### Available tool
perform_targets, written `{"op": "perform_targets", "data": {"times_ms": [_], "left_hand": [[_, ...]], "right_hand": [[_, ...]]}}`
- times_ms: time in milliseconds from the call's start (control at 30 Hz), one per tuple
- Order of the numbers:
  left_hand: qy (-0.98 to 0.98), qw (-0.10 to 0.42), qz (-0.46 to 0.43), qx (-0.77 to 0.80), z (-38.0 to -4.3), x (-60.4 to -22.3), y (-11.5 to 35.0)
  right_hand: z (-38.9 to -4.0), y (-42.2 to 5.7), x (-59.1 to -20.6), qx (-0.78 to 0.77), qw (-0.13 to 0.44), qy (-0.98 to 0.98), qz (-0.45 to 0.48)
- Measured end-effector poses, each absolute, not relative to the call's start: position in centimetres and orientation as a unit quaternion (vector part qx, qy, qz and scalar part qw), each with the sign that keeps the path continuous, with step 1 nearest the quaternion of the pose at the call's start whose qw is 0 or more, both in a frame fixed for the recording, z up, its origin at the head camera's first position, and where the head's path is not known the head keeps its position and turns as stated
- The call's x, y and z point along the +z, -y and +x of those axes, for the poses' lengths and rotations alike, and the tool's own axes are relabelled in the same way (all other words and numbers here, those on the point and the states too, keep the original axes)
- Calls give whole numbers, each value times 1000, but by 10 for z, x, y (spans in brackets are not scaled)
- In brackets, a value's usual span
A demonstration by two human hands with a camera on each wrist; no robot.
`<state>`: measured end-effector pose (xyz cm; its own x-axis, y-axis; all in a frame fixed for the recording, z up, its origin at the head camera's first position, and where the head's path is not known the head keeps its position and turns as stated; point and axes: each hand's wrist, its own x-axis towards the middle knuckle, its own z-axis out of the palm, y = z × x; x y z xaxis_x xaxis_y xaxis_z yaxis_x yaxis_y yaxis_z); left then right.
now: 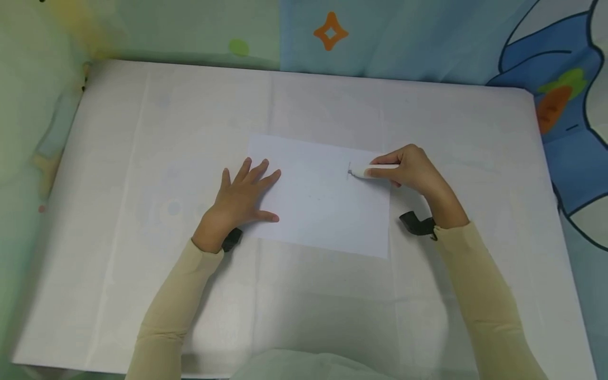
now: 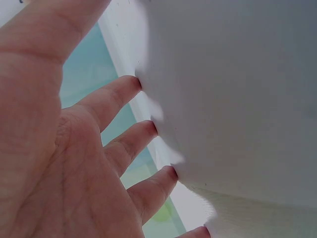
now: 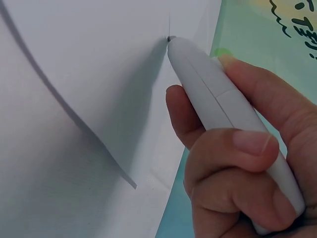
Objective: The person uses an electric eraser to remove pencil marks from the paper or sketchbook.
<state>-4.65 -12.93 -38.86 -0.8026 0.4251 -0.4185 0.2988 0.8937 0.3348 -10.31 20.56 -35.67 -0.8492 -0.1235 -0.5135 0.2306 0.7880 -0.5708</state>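
Note:
A white sheet of paper (image 1: 323, 211) lies on the white-covered table. My left hand (image 1: 242, 198) rests with spread fingers over the paper's left edge; in the left wrist view its fingertips (image 2: 131, 83) press down. My right hand (image 1: 410, 169) grips a thick white pen-shaped tool (image 1: 380, 168) near the paper's right edge. The right wrist view shows fingers curled round the tool's smooth body (image 3: 213, 89), which has a seam along it. Its small dark tip (image 3: 171, 38) touches the paper at a thin dark line (image 1: 349, 168). The tool's exact kind is not plain.
The white table cover (image 1: 166, 132) has fold creases and extends around the paper. Behind the table hangs a printed cloth (image 1: 404, 37) in blue and green. A black wrist strap piece (image 1: 418, 224) sits at the right cuff, and a similar one (image 1: 231, 240) at the left.

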Motion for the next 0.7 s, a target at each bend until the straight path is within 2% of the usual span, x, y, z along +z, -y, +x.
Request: {"op": "perform_targets", "data": {"times_ms": [700], "left_hand": [[-940,248,190,134,-47,-391,130]], "right_hand": [[-98,-203,-359,-338,262,-904,14]]}}
